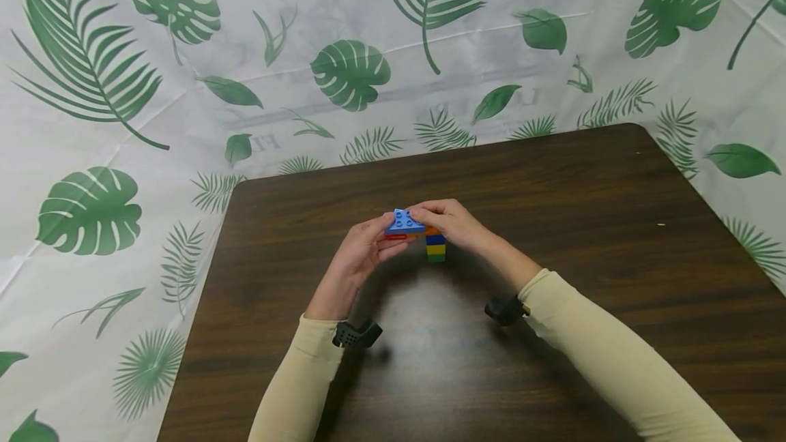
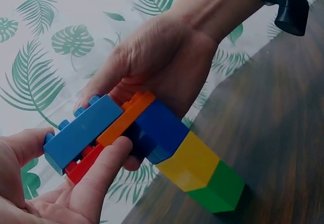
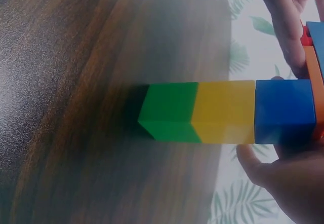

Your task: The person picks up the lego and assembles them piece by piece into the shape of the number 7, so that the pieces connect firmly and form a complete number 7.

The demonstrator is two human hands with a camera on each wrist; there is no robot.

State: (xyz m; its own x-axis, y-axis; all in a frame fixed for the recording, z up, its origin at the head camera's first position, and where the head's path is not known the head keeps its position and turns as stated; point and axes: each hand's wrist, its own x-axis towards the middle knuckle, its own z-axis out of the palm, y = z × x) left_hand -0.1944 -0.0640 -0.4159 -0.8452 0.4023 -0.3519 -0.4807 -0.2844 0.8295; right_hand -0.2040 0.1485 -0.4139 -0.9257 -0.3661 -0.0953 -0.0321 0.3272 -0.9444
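A tower of toy building bricks stands on the table: a green brick (image 2: pixel 217 188) at the bottom, then a yellow brick (image 3: pixel 225 111) and a dark blue brick (image 3: pixel 283 107). Across its top lies a thin orange brick (image 2: pixel 126 118), with a thin red brick (image 2: pixel 85 165) beside it on the left. Over these sits a light blue brick (image 1: pixel 402 222); red studs show in a gap beneath it. My left hand (image 1: pixel 361 254) pinches the light blue and red bricks at their left end. My right hand (image 1: pixel 456 225) grips the tower's top, its fingers partly hidden behind the bricks.
The dark wooden table (image 1: pixel 307 387) reaches back to a white leaf-print sheet (image 1: pixel 270 121) hanging behind and at the sides. A tiny pale scrap (image 1: pixel 661 224) lies toward the table's right. Black wrist cameras (image 1: pixel 357 334) are strapped over both sleeves.
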